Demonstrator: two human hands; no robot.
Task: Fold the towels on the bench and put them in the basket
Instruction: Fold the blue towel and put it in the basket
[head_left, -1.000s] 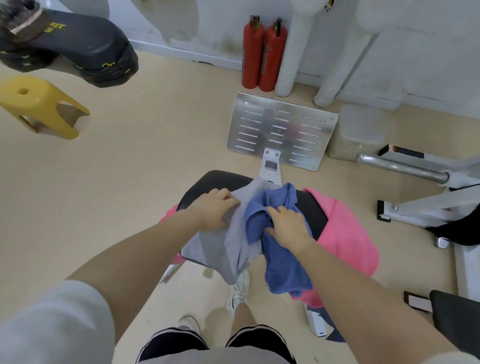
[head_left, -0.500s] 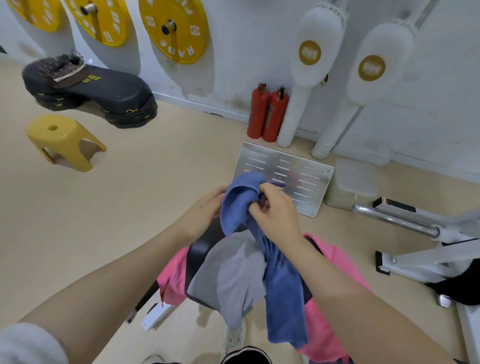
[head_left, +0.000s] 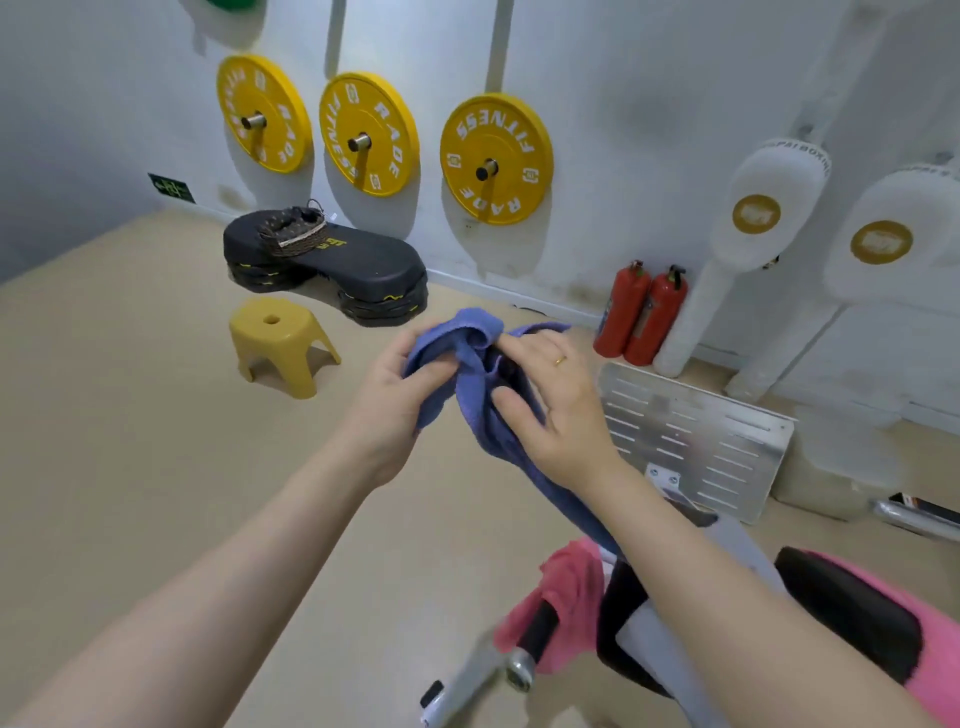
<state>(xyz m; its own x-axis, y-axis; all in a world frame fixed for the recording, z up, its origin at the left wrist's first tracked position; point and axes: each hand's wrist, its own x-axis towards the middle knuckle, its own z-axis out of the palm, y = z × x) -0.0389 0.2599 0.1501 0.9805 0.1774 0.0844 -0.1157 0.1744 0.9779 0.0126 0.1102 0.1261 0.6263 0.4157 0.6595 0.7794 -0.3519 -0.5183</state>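
Lifted higher off the counter (head_left: 852, 613) now, the blue towel (head_left: 483, 410) is hanging bunched while the left hand (head_left: 395, 395) and right hand (head_left: 550, 410) are both pinching its top edge.

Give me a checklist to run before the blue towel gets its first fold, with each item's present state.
1. Both hands have the blue towel: ok. The left hand pinches its left edge, the right hand curls round the bunched middle.
2. Towel spread flat between the hands: not ok, it is bunched and twisted.
3. Towel's lower end hangs free: cannot tell, it runs behind the right forearm.
4. Other towels stay on the bench: ok, the pink towel and grey towel lie there.
5. Basket within reach: not ok, it sits far off on the black step platform.
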